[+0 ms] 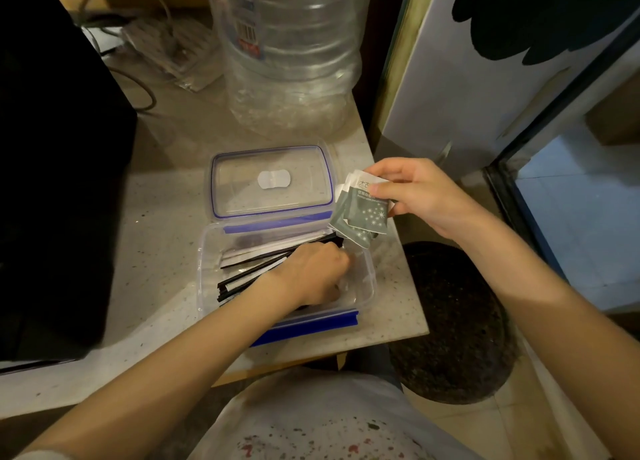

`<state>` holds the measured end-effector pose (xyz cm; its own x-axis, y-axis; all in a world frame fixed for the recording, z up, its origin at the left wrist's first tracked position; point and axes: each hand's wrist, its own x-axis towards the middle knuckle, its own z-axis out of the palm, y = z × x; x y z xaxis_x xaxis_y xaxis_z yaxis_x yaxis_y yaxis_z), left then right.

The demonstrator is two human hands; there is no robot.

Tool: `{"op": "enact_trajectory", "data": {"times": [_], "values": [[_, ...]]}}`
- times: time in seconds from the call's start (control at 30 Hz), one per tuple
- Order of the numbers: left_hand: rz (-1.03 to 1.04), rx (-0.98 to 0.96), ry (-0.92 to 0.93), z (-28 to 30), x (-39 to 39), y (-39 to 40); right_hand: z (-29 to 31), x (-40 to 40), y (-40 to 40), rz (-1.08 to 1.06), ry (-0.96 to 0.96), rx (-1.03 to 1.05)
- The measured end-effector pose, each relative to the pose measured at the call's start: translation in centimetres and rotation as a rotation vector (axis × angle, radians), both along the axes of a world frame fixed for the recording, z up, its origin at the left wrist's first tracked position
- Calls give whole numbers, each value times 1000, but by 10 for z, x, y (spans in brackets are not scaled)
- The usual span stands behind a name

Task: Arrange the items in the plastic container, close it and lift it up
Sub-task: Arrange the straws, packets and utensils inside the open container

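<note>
A clear plastic container (366, 288) with blue clips stands open on the stone counter. Its clear lid (242, 196) with a blue rim lies flat just behind it. Inside the container lie several long black and white stick sachets (252, 255), angled across it. My left hand (311, 272) reaches down into the container, fingers curled on the sachets; what they grip is hidden. My right hand (415, 193) hovers above the container's far right corner and pinches a small bundle of grey-green sachets with white stars (360, 217).
A large clear water jug (294, 54) stands behind the lid. A black box (52, 182) fills the left side. Cables and plastic packets (166, 51) lie at the back. The counter edge (408, 286) runs just right of the container, with a dark round stool (457, 321) below.
</note>
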<state>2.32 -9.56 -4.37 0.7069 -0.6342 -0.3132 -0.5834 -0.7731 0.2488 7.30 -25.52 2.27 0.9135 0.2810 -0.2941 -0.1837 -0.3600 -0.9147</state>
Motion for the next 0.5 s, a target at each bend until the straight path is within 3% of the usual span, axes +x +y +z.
{"op": "enact_trajectory", "data": {"times": [0.27, 0.5], "values": [[68, -234, 156, 4, 6, 10, 5, 5, -3, -71, -36, 85], [251, -627, 293, 54, 12, 39, 10, 4, -8, -72, -22, 143]]}}
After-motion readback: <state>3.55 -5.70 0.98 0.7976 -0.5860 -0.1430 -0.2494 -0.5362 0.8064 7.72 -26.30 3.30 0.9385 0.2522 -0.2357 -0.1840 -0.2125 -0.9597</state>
